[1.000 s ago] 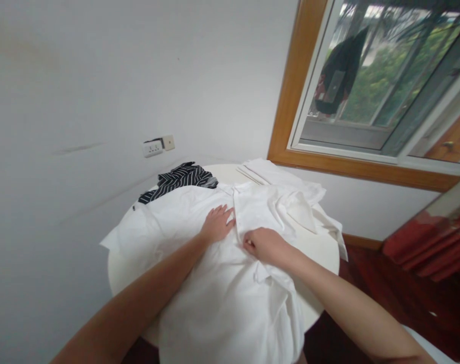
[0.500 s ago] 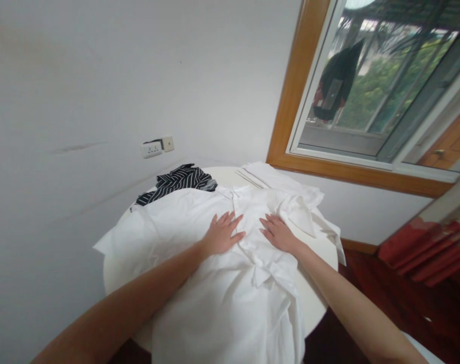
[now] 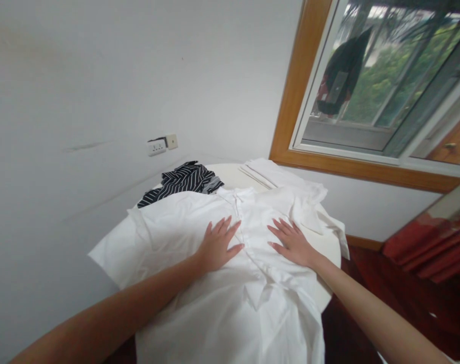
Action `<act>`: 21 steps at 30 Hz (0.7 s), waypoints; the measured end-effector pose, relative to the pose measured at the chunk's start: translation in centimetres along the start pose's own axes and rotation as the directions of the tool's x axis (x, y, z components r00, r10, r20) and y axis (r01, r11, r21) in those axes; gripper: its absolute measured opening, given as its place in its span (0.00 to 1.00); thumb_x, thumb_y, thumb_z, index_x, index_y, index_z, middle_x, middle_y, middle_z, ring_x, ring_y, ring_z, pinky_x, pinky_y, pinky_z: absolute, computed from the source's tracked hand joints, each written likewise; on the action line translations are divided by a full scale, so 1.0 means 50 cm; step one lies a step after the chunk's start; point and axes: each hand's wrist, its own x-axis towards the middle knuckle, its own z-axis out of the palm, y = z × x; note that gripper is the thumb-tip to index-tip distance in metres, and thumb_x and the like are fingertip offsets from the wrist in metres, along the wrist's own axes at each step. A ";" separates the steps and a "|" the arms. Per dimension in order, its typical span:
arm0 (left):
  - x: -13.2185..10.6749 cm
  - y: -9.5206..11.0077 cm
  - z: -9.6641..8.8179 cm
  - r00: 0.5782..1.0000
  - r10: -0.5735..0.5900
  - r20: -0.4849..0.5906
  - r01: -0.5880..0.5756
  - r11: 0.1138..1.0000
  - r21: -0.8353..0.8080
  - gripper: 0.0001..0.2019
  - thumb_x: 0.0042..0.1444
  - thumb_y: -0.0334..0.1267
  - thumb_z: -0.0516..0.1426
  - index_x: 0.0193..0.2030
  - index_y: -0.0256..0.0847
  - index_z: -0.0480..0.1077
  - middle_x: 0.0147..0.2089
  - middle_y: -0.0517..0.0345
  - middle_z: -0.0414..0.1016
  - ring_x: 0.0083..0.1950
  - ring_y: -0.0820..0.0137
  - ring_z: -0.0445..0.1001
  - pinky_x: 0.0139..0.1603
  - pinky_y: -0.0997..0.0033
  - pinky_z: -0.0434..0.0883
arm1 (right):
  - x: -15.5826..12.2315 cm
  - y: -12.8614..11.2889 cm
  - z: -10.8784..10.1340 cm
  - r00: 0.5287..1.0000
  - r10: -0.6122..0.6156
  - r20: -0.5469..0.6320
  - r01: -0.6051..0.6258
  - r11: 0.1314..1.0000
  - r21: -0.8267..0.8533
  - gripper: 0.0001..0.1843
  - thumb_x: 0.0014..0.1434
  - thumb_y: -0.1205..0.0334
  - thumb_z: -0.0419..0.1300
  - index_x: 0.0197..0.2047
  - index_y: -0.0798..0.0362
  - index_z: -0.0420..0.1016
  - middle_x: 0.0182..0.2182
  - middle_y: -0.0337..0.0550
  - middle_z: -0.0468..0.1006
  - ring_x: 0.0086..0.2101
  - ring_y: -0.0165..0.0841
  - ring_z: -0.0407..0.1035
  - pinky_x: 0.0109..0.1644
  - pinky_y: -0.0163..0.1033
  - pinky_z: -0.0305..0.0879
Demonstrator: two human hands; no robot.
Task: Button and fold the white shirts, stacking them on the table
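Striped cloth (image 3: 184, 183) sat bunched at the desk's (image 3: 230, 174) far-left edge, probably to leave room for the shirt (image 3: 230, 288), which drooped over the left and near edges. Left hand (image 3: 216, 247) lay flat on it, fingers spread wide; right hand (image 3: 292, 243) same deal, seemingly to hold it smooth. White clothes (image 3: 277, 174) lay far right, partly over the edge.

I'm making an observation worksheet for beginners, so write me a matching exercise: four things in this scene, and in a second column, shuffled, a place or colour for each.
Column one
1. White shirt
2. Striped cloth
3. Curtain
4. Window frame

Column two
A. Red in its lower part
B. Under the left hand and the right hand
C. Orange-brown
D. Black with pale lines

Right pairs: 1-B, 2-D, 3-A, 4-C
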 end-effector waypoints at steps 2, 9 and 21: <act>-0.007 -0.003 -0.005 0.999 -0.045 0.005 0.045 0.999 0.021 0.32 0.61 0.56 0.48 0.68 0.45 0.55 0.71 0.45 0.53 0.71 0.51 0.51 0.66 0.39 0.50 | -0.005 -0.004 0.001 0.999 0.032 -0.002 -0.032 0.999 -0.002 0.36 0.64 0.35 0.39 0.69 0.43 0.52 0.70 0.42 0.45 0.68 0.43 0.35 0.68 0.58 0.34; -0.064 -0.010 -0.011 0.998 0.033 0.045 -0.034 0.999 0.034 0.28 0.63 0.55 0.45 0.68 0.49 0.56 0.71 0.46 0.53 0.71 0.51 0.49 0.66 0.37 0.48 | -0.039 -0.024 0.004 0.999 0.039 -0.007 -0.039 0.999 -0.009 0.36 0.64 0.36 0.38 0.70 0.42 0.50 0.70 0.41 0.43 0.68 0.45 0.35 0.68 0.60 0.33; 0.115 0.024 -0.033 0.962 0.262 -0.075 -0.254 0.962 0.100 0.22 0.64 0.49 0.47 0.61 0.46 0.66 0.65 0.49 0.64 0.68 0.55 0.57 0.68 0.48 0.50 | -0.064 -0.049 0.014 1.000 0.021 -0.021 -0.021 1.000 -0.008 0.35 0.65 0.37 0.40 0.70 0.43 0.51 0.70 0.43 0.44 0.68 0.46 0.37 0.67 0.62 0.35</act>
